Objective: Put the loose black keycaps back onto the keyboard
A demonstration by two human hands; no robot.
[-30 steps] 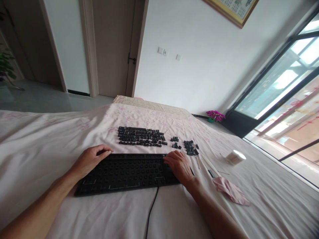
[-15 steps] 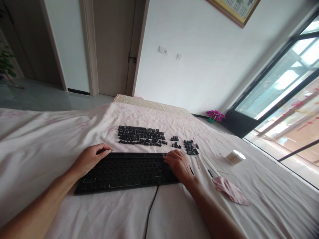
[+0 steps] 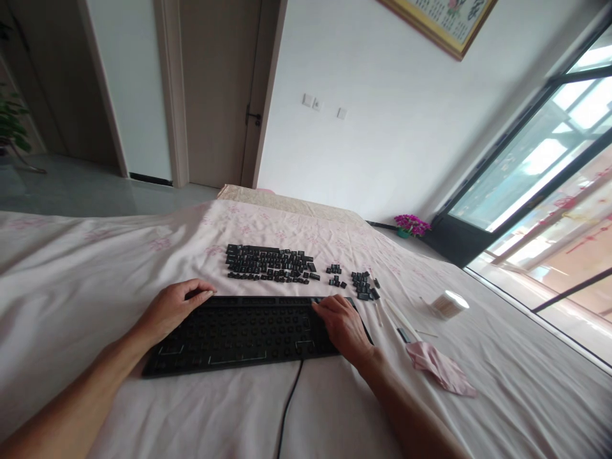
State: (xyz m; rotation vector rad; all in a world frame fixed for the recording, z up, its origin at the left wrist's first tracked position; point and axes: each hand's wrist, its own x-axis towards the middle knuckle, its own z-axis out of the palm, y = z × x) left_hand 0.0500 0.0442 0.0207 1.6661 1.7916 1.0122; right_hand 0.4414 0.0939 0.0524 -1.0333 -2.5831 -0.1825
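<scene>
Black and stripped of its caps, the keyboard (image 3: 248, 333) lies on the bed (image 3: 86, 274). Our left hand (image 3: 172, 307) rests on its far left corner, fingers loosely curled; whether they grip we cannot tell. Our right hand (image 3: 342, 324) lies flat on its right end, fingers spread, holding nothing. Loose keycaps (image 3: 270, 263) lie in rows just beyond, with a pink cloth (image 3: 442, 368) to our right.
</scene>
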